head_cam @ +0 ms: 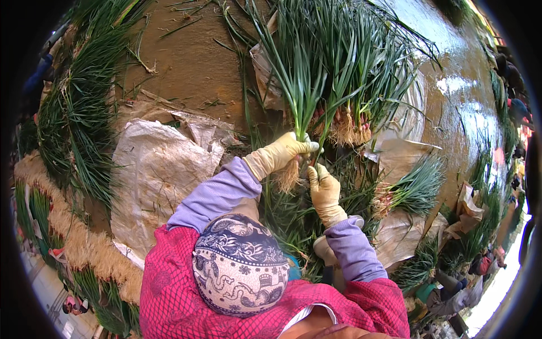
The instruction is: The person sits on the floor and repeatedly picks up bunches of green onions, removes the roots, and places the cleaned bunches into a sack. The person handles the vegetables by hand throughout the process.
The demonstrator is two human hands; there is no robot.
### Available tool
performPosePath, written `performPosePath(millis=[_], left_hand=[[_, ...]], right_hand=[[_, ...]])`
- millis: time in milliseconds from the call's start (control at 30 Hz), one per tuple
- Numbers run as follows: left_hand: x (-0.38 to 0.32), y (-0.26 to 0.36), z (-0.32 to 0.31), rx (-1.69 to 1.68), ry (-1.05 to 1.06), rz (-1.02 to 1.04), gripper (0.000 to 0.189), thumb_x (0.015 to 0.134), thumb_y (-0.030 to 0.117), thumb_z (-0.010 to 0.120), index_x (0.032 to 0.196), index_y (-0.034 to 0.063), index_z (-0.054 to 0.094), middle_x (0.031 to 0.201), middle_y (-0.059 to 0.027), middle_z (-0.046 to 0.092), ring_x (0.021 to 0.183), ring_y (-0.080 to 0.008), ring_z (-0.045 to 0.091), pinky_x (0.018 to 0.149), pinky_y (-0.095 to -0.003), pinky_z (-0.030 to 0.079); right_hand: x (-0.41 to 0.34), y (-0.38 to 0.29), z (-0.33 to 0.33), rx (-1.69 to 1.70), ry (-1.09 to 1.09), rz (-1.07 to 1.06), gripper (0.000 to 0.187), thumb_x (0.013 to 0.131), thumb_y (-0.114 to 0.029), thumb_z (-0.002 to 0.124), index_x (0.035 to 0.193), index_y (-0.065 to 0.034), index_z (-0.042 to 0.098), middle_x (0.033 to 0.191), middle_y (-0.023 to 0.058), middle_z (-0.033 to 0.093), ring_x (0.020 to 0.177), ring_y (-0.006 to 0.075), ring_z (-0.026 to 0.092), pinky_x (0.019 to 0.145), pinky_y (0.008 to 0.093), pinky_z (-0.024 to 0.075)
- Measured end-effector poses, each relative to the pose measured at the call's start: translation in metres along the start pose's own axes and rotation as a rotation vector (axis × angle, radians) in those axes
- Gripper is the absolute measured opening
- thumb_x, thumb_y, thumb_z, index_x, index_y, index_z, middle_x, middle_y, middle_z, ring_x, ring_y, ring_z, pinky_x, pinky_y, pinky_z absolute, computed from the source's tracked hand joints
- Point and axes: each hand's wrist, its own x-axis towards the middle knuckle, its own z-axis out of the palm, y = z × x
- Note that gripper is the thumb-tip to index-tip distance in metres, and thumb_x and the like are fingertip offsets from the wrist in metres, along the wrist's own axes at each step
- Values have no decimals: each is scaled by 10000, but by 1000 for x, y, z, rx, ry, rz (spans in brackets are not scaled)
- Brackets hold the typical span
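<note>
My left hand [283,151], in a yellow rubber glove, is closed around a small bunch of scallions [300,101] just above the bulbs. Their pale roots [288,176] hang below the fist, and the leaves point away from me. Close by on the right, my gloved right hand [325,186] pinches the lower end of a single scallion stalk [321,146]. Just beyond both hands lies a large pile of scallions [355,63], its reddish bulbs and roots facing me. Loose green leaves [292,224] litter the ground beneath my hands.
A smaller scallion bundle [417,186] rests at right on sacking [400,241]. On the left are a dirty white woven sack [165,165] and a long heap of scallions [80,114]. My patterned knee [241,267] rises in front. The brown floor [190,59] looks wet; people sit around the rim.
</note>
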Motion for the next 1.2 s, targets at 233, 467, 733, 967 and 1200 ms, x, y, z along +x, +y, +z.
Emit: performPosePath(millis=[233,467,733,967,1200], left_hand=[[-26,18,-10,-21,258,107,221,828,219,796,799,42,665,695,-29,647,558,-126,579,532,-263,448],[-36,10,-8,87,153,75,221,805,236,812,858,74,673,659,-14,622,533,-101,539,496,-248,399],[-45,28,-7,-24,107,37,278,887,289,714,944,25,648,606,-10,532,521,-114,522,484,-237,392],[-47,24,-23,-67,171,78,148,866,144,748,892,23,667,651,-53,624,490,-137,556,443,-252,409],[-42,21,-34,128,422,150,259,797,43,790,938,47,573,746,-52,641,523,-123,572,454,-265,466]], right_hand=[[-27,13,-14,-335,-433,-94,280,917,-297,648,1142,-132,654,822,164,691,741,350,675,654,428,540],[57,-8,-28,654,-473,342,548,996,-461,554,1320,-21,520,1098,86,666,957,167,614,860,326,504],[115,-17,15,120,114,39,376,1029,-344,494,780,-78,589,646,89,610,549,231,569,518,354,443],[66,-27,-29,-337,-624,83,529,969,-507,542,1042,-1,678,980,214,705,925,359,684,828,398,533],[128,-30,-22,-68,-233,46,425,989,-434,570,994,-26,690,865,108,726,783,201,676,762,342,540]])
